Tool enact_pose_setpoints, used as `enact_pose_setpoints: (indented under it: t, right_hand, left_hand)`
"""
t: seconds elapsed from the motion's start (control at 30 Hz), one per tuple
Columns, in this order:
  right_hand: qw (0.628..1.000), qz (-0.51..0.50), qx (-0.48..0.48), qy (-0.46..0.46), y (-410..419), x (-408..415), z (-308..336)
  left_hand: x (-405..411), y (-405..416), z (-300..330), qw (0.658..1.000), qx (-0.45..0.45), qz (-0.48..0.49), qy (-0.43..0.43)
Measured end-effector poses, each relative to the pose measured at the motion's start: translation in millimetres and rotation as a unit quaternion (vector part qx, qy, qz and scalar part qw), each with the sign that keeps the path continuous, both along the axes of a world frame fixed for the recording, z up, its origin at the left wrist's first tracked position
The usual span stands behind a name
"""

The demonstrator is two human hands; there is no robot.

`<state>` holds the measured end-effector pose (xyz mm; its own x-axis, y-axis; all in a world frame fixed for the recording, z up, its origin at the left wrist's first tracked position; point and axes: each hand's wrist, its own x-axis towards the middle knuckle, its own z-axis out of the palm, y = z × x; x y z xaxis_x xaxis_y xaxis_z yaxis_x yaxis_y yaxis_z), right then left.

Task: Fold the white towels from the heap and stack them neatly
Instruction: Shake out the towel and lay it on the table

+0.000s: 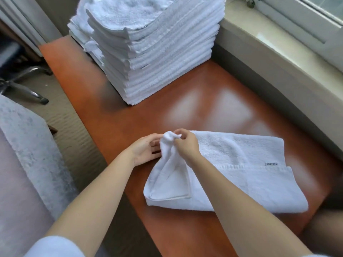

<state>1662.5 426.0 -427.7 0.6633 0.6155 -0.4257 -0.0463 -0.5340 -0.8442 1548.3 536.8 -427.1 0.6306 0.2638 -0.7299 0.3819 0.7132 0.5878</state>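
A white towel (241, 175) lies partly folded across the near end of a reddish-brown wooden table (115, 123), a small label showing near its right edge. At the towel's far left corner, the person's right hand (185, 143) pinches the bunched fabric between curled fingers and lifts it off the table, while the left hand (144, 147) grips the same raised corner from the left. Farther back, a tall stack of folded white towels (148, 52) stands on the table's far end, beside a pale window sill (278, 43) at right.
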Motion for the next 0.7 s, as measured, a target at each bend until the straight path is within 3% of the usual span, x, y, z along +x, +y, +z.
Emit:
enact_pose_setpoints:
  t: [0.1,0.23,0.33,0.4,0.47,0.6,0.7]
  right_hand:
    - [0.999,-0.007,-0.002,-0.037,-3,3,-1]
    - [0.994,0.015,-0.039,-0.103,-5,3,-4]
    - [0.985,0.017,-0.03,-0.166,-7,0,-4]
    - [0.979,-0.004,-0.016,-0.205,-5,-5,0]
    - [0.972,-0.015,-0.018,-0.232,0,-12,5]
    - [0.977,0.01,-0.05,-0.205,9,-17,10]
    - [0.994,0.052,-0.038,-0.089,14,-15,14]
  left_hand:
    - [0,7,4,0.999,-0.024,-0.018,-0.022]
    - [1,7,7,0.995,0.051,-0.082,-0.015]
    - [8,-1,2,0.965,0.252,-0.058,0.033]
    - [12,-5,-4,0.908,0.412,0.016,0.078]
    - [13,-10,-9,0.866,0.488,0.052,0.095]
    - [11,-14,-15,0.841,0.529,0.046,0.108]
    - [9,-6,-12,0.878,0.454,0.103,0.111]
